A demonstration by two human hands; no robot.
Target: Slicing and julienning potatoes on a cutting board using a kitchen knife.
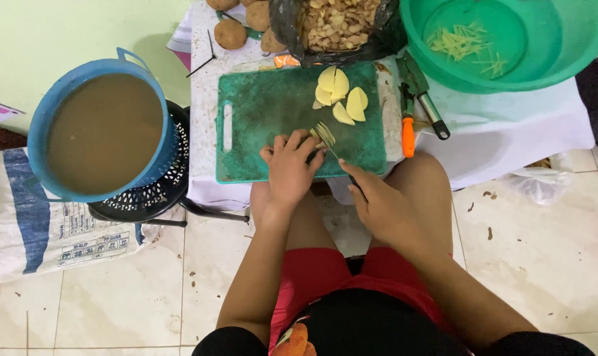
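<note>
Left hand (pixel 289 168) pressed potato slice (pixel 319 136) onto green cutting board (pixel 259 122), near edge of worktop (pixel 510 125). Right hand (pixel 378 204) gripped knife (pixel 335 155), blade touching slice. 5 slices (pixel 340 95) lay farther back.

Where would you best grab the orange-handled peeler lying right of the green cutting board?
Grip the orange-handled peeler by its orange handle, coming from the person's side: the handle points toward them, the dark head points away, beside the green cutting board and a black-handled tool.
</note>
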